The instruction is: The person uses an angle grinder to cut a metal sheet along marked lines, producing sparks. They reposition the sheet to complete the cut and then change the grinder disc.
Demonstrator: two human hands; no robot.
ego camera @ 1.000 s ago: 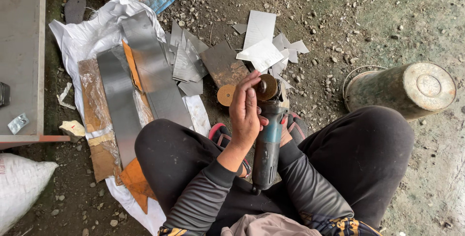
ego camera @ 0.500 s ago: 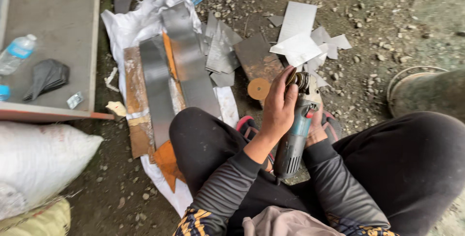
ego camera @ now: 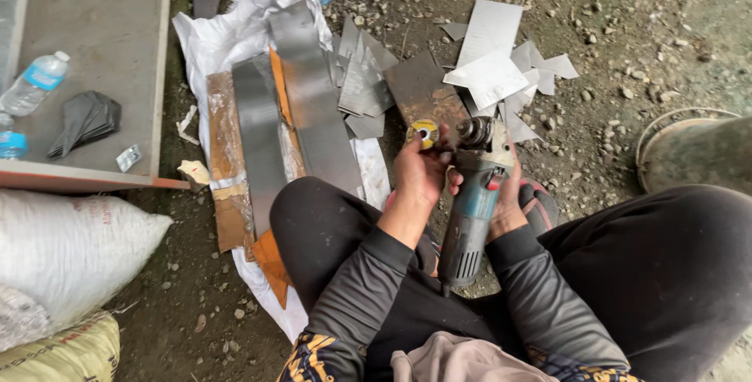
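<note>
A: What's going on w/ the grinder?

B: It sits mid frame, on the lap. The right hand wraps tight round its body. The left hand pinches a small yellow disc, just beside the bare spindle.

A: So the disc is off?

B: Yep, I think so. No disc on the tool yet. Metal strips lie upper left, uncut I guess.

Head view, steeply down, close over lap.

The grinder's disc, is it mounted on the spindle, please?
No, the disc is in the left hand, beside the grinder's bare spindle.
</note>
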